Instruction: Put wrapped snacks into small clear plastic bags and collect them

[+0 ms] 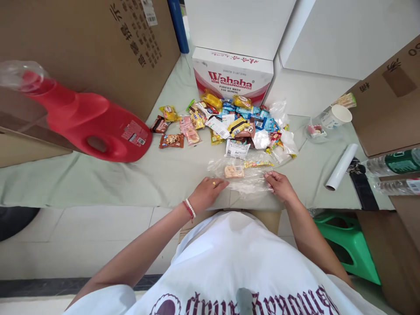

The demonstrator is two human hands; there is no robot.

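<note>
A clear plastic bag (251, 189) lies spread on the cloth-covered table in front of me. On or inside it are a small wrapped biscuit packet (234, 171) and a thin yellow snack stick (258, 163); I cannot tell which. My left hand (210, 192), with a ring and beaded bracelets, has its fingertips closed on the bag's near left edge. At the right edge, my right hand (279, 185) pinches the film between thumb and fingers. Just beyond the bag is a heap of wrapped snacks (239, 127), with a brown cookie packet (171, 141) to its left.
A large red detergent bottle (95, 118) stands at the left. Behind the heap is a Wahaha box (233, 74). Toward the right are a paper cup (337, 117), a white roll (341, 167), a black strap-like object (363, 188) and plastic bottles (402, 162). A green stool (352, 245) stands below.
</note>
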